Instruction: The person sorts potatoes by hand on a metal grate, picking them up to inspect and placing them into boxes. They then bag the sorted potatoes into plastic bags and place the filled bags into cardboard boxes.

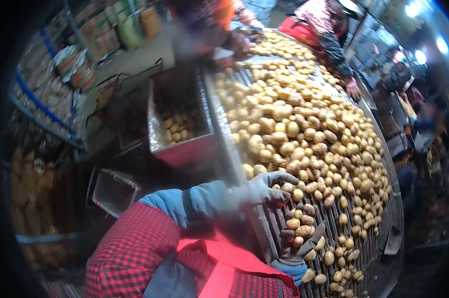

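Observation:
Many potatoes lie heaped over a slatted sorting table. My left hand, in a grey glove, reaches over the table's near left edge with fingers curved around small potatoes. Lower down, my right hand, in a dark glove, lies palm up on the slats with its fingers apart. Several potatoes rest in and against its palm, some of them brownish. Both hands are close together, with a small group of potatoes between them.
Left of the table stands a metal bin partly filled with potatoes. An empty-looking metal container is below it. Two people work at the far end; one person's hand is at the right edge. Blue rails run at the left.

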